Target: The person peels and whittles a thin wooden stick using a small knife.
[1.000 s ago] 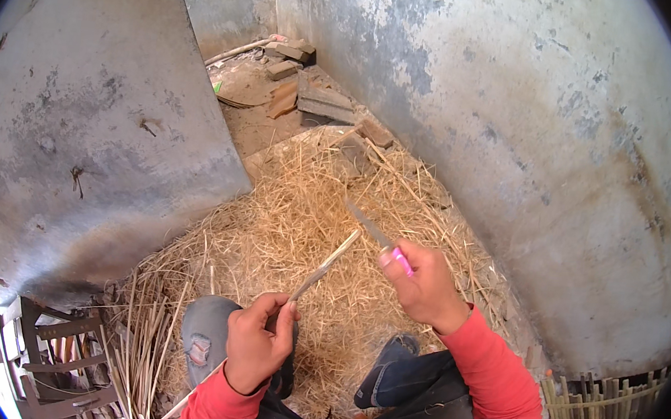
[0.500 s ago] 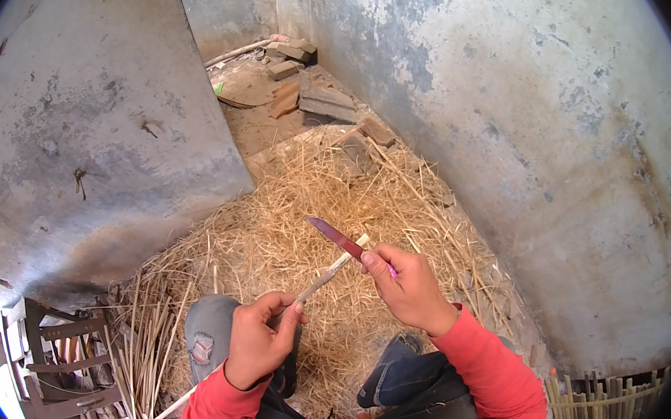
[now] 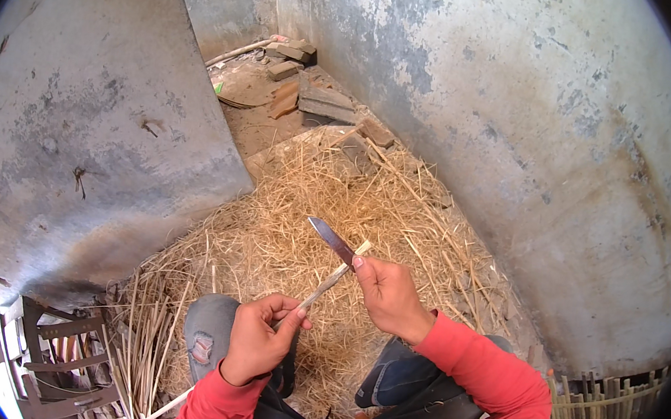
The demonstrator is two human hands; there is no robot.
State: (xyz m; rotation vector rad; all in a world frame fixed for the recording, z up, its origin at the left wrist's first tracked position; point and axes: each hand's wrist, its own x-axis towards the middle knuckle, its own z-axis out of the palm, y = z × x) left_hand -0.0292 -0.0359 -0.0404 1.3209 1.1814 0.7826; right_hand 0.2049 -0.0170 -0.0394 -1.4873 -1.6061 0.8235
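Note:
My left hand (image 3: 257,339) is closed around a thin pale stick (image 3: 321,289), thumb pressed along it. The stick slants away to the upper right, and its far end looks whitish and peeled. In my right hand (image 3: 393,297) is a knife (image 3: 332,241), its dark reddish-brown blade pointing to the upper left. The blade crosses the stick just below the far tip, apparently touching it. My right fingers wrap the handle and mostly hide it.
Loose straw and shavings (image 3: 304,198) cover the floor ahead. Long thin sticks (image 3: 147,337) lie at left beside a dark wooden frame (image 3: 66,361). A slatted basket (image 3: 594,416) stands at right. Bricks (image 3: 290,52) lie in the far corner, between bare walls (image 3: 520,138).
My right hand and the knife have come slightly nearer to me, and the blade is turned a little. My left hand has hardly moved.

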